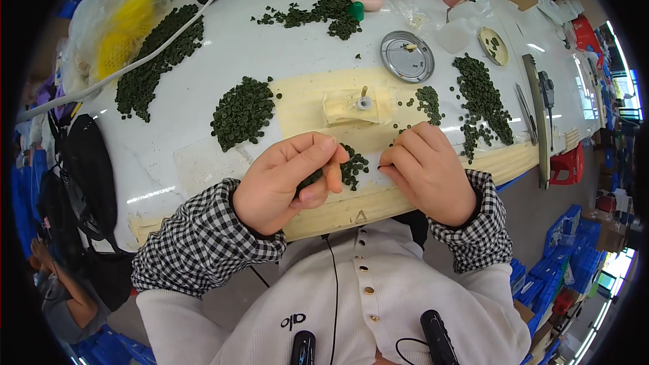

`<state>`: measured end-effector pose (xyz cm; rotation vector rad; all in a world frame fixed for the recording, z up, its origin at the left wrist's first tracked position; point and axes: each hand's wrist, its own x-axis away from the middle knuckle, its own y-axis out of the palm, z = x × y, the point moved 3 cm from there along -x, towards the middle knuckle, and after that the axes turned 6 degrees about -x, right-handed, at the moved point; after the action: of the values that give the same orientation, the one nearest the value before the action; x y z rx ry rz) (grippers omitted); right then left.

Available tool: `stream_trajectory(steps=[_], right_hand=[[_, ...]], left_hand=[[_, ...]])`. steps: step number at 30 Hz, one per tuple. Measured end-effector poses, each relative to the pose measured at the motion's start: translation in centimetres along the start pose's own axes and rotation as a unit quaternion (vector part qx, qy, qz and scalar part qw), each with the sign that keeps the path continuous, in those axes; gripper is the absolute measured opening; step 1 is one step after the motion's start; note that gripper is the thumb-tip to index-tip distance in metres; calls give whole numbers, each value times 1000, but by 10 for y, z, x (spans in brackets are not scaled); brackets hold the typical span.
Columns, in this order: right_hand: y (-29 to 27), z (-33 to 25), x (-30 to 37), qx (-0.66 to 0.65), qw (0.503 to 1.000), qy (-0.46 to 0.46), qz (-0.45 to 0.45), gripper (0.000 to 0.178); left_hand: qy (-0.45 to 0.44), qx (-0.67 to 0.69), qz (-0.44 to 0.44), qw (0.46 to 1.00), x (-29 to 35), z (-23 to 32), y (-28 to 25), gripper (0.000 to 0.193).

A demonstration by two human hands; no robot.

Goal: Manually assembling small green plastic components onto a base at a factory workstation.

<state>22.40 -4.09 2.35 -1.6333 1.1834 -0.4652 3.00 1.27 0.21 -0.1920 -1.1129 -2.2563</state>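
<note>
My left hand (287,179) is closed, thumb against curled fingers, above the near edge of the table. Dark green bits show in the gap under its thumb; I cannot tell whether they lie in the palm or behind it. A small heap of dark green cap-like pieces (353,167) lies beside its fingertips. My right hand (429,172) pinches a tiny dark piece (382,167) at its fingertips. Between and beyond the hands, a taped block (341,109) with a small upright metal pin (365,94) and a pale collar stands on a yellowish taped sheet (297,94).
Larger heaps of green pieces lie left (243,113), far left (159,60), at the back (331,13) and right (483,101). A round metal lid (407,57) and a cream dish (493,46) sit back right. Tweezers (525,113) lie near the right edge. A white cable (145,57) crosses the left.
</note>
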Motion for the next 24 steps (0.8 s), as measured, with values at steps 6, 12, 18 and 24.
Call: stream_trajectory(steps=[6,12,18,24], right_hand=[[8,-1,3,53,999,-8,9,12],[8,3,3,1,998,-6,55,13],[-1,7,6,-68,990,-2,123,23],[-7,14,11,-68,986,58,142,21]], left_hand=[[-23,-1,26,999,-1,-1,9,29],[-15,-42,3,999,-1,-3,3,31],[0,-25,20,999,1,-3,1,28],[12,37,10,999,0,-4,-3,27]])
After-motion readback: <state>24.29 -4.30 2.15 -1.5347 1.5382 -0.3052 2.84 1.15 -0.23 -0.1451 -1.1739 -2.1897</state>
